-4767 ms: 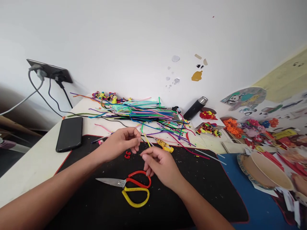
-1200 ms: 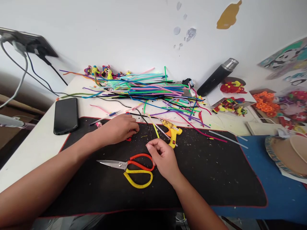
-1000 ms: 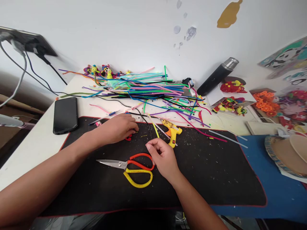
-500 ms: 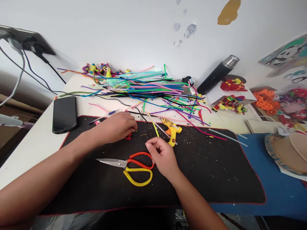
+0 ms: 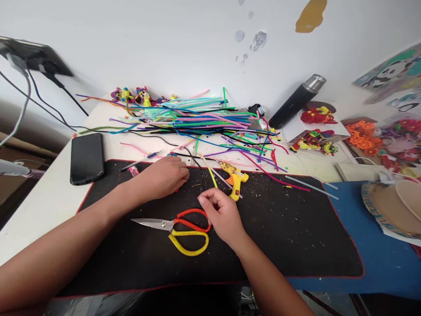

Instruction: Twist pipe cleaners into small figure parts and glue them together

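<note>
One curled left hand (image 5: 164, 176) now nearly hides the red piece (image 5: 176, 190) near the mat's (image 5: 279, 241) far edge, so I can't tell its hold. My right hand (image 5: 222, 215) pinches closely, contents unclear.

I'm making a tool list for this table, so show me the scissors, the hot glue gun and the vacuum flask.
Scissors (image 5: 165, 224): head view, on the pivot screw.
Hot glue gun (image 5: 237, 181): head view, where the yellow handle meets the barrel.
Vacuum flask (image 5: 293, 105): head view, middle of the black body.
</note>
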The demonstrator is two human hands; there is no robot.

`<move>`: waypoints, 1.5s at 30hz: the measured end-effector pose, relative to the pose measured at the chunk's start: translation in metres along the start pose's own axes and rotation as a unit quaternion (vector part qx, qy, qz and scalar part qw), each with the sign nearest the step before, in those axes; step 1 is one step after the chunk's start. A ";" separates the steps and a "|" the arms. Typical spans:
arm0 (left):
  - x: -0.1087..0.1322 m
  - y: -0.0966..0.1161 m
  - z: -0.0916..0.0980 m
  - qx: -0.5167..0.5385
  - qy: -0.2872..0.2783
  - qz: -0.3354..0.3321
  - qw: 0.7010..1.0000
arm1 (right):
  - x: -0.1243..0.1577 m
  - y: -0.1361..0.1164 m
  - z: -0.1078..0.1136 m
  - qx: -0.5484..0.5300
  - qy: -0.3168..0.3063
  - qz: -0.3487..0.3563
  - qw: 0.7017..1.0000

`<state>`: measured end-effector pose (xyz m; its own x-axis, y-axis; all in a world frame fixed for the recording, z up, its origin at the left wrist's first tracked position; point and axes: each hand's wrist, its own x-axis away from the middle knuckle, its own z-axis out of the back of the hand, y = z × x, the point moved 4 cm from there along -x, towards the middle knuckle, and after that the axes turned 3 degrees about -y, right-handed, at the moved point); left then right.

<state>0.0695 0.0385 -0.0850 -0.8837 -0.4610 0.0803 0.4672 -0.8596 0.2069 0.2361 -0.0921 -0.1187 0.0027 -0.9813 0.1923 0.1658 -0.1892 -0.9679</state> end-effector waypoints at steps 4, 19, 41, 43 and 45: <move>-0.002 0.003 0.000 -0.022 -0.001 -0.002 1.000 | 0.000 0.000 0.000 0.002 0.001 -0.002 1.000; -0.002 0.001 -0.003 -0.001 0.024 -0.020 1.000 | -0.001 0.004 -0.003 -0.006 0.015 -0.003 1.000; 0.007 -0.004 0.033 0.252 0.040 0.086 0.963 | -0.003 0.002 -0.005 -0.033 0.011 -0.013 0.999; 0.009 -0.001 0.036 0.289 0.036 0.100 0.951 | -0.005 -0.001 -0.004 -0.051 0.009 -0.019 0.998; 0.010 0.003 0.039 0.319 0.033 0.106 0.941 | -0.009 -0.005 -0.004 -0.060 0.012 -0.018 0.998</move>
<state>0.0610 0.0399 -0.0452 -0.7588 -0.6385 0.1285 0.5032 -0.4496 0.7380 0.2314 -0.0825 -0.1158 -0.0242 -0.9739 0.2256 0.0459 -0.2265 -0.9729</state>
